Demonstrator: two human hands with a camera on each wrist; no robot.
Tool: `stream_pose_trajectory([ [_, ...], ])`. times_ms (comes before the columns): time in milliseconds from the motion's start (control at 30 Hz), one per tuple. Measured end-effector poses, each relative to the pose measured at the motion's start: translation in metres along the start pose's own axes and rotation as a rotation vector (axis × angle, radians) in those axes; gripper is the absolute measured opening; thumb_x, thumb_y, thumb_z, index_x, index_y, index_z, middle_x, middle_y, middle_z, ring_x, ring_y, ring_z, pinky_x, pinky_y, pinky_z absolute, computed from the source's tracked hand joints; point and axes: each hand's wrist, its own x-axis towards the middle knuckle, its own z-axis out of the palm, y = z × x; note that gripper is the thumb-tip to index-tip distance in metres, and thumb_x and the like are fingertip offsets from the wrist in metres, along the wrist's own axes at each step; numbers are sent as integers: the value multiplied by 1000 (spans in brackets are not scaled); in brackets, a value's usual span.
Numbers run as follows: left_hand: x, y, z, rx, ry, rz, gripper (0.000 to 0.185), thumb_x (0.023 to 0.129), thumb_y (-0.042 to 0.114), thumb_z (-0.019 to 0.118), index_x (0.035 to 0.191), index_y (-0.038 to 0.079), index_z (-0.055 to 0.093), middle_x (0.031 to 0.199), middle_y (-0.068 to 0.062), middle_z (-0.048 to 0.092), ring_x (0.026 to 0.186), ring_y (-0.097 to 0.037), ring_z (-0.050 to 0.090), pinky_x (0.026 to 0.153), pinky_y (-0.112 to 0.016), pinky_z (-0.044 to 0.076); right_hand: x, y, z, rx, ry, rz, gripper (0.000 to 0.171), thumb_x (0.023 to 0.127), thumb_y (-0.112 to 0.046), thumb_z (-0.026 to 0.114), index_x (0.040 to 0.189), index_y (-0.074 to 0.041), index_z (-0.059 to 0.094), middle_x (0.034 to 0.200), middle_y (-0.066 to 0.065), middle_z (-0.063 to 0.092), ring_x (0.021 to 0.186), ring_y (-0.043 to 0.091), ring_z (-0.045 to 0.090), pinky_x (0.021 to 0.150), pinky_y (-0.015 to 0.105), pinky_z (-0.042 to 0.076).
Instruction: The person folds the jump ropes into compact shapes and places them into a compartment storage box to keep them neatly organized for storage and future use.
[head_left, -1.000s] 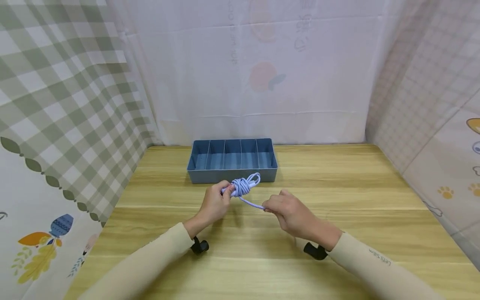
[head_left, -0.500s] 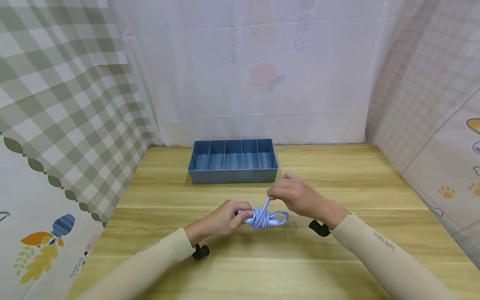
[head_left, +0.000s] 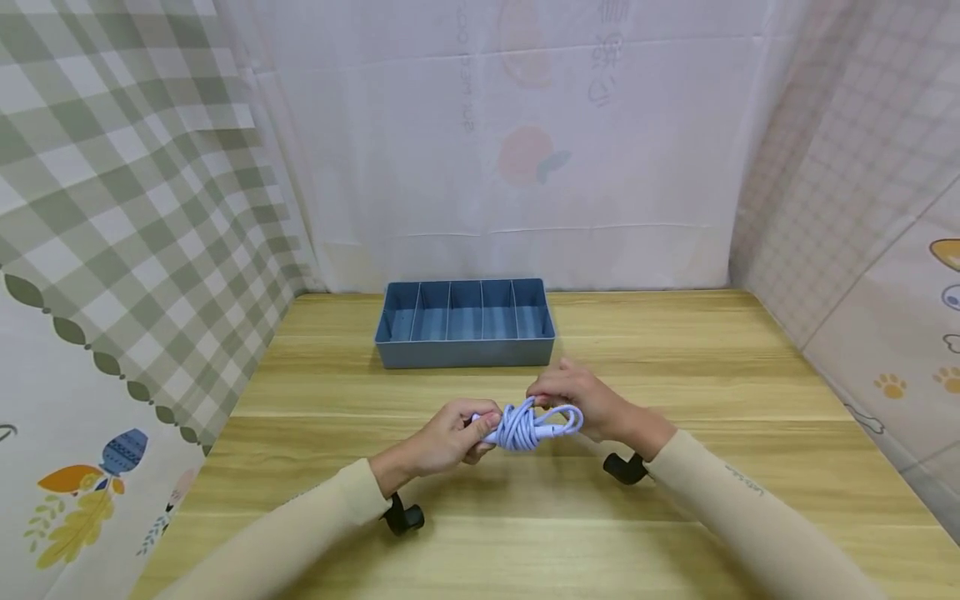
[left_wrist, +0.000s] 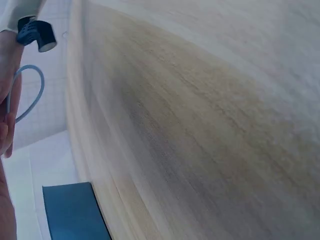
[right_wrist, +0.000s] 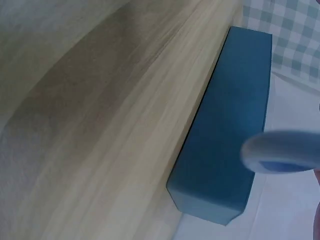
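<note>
A pale lavender cable (head_left: pixel 517 428), wound into a tight bundle with a loop sticking out to the right, is held above the table in the head view. My left hand (head_left: pixel 438 440) grips the bundle's left end between thumb and fingers. Just behind the bundle's upper right, my right hand (head_left: pixel 588 404) pinches a strand of the cable; its fingertips are partly hidden. The left wrist view catches a thin cable loop (left_wrist: pixel 40 92) beside the right hand (left_wrist: pixel 10 107). A blurred cable loop (right_wrist: pixel 280 152) overlaps the blue box in the right wrist view.
Beyond the hands stands a blue-grey divided box (head_left: pixel 465 353) with several narrow compartments, near the back of the wooden table (head_left: pixel 675 350). A white curtain (head_left: pixel 637 167) hangs behind it, and a green checked cloth (head_left: pixel 150 167) borders the left side.
The bundle has come away from the box, toward me and to the right. My right hand has carried the strand from the lower right up and over to the far side of the bundle.
</note>
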Motion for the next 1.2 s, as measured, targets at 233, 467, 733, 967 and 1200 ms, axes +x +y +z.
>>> stream_pose_trajectory([
  [233,6,3,6,-199,170,-18,34,113,23,42,97,-5,53,72,-2,43,59,-10,37,50,-22,31,-6,-6,15,-26,84,178,28,80,21,66,98,0,68,79,5,68,70,14,61,70,32,50],
  [467,14,3,9,-204,407,-43,30,112,21,43,95,-1,52,71,-4,42,55,-9,35,47,-20,28,-8,-19,37,-247,112,223,22,87,6,73,84,-12,61,69,-7,56,66,8,48,61,26,43],
  [733,16,5,10,-193,525,-111,27,112,17,43,104,-6,55,70,-3,44,54,-9,36,45,-20,30,-2,-48,47,-266,167,438,18,92,-1,73,84,-16,66,68,-14,65,65,4,45,60,25,39],
  [967,16,1,9,-90,584,-138,29,111,20,47,100,-5,58,68,-3,46,53,-10,39,44,-20,33,5,-70,50,-47,170,657,11,97,1,67,91,-7,69,71,-6,69,55,0,51,51,21,42],
  [1200,16,-6,5,147,662,-112,29,109,15,52,87,-3,60,61,-2,47,48,-11,42,43,-22,35,6,-80,54,-49,208,695,11,92,4,69,88,-5,69,67,-8,64,57,0,49,50,20,43],
])
